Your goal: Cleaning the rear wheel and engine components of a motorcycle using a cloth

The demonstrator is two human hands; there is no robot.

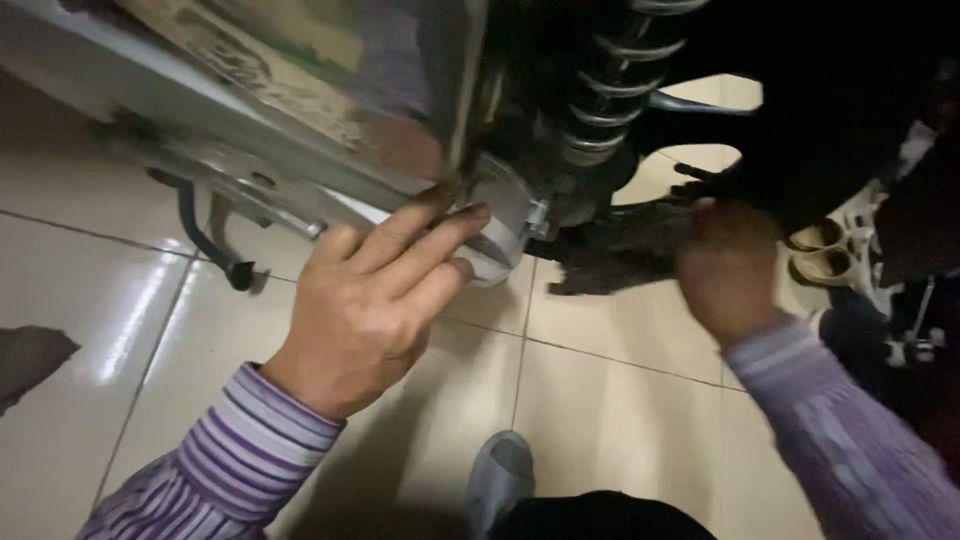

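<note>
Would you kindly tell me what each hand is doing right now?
Left hand: open, fingers laid flat against the grey metal exhaust end.
Right hand: blurred, its grip cannot be told.

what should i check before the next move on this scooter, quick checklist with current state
1. Left hand steadying the silver exhaust end: ok, fingers rest on it.
2. Right hand on the dark part under the wheel: cannot tell, blurred.
3. Tool in either hand: cannot tell.
4. Bolt beside the shock spring in view: ok.
5. Foot apart from the scooter: ok.
6. Tiled floor lighting: not ok, the right side is dark.
</note>
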